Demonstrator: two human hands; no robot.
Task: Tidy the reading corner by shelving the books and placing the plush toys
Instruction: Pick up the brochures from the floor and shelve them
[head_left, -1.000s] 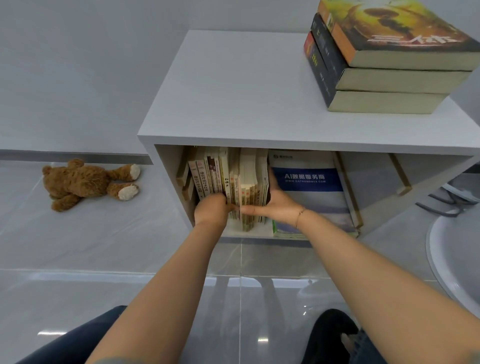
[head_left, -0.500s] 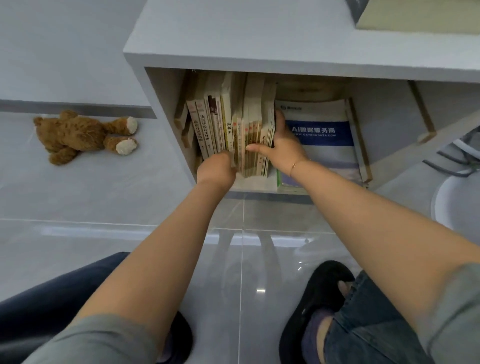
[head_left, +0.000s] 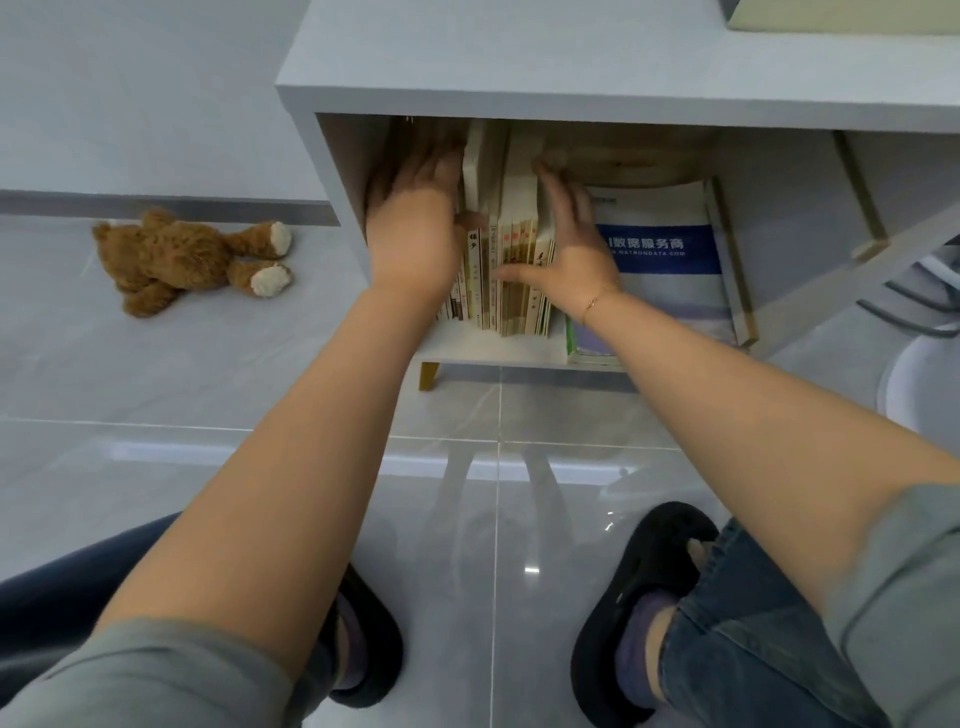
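Shelf cubby (head_left: 363, 171): upright books (head_left: 511, 270) now flanked and squared by flattened, open left hand (head_left: 415, 228) and right hand (head_left: 574, 249), formerly lower; teddy bear (head_left: 182, 260) unplaced on floor.

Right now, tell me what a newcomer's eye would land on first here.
Two bare forearms reach into the white shelf, the left hand and right hand pressed flat on either side of a row of upright books. Off to the left, a brown teddy bear lies on the glossy floor, not yet put away.
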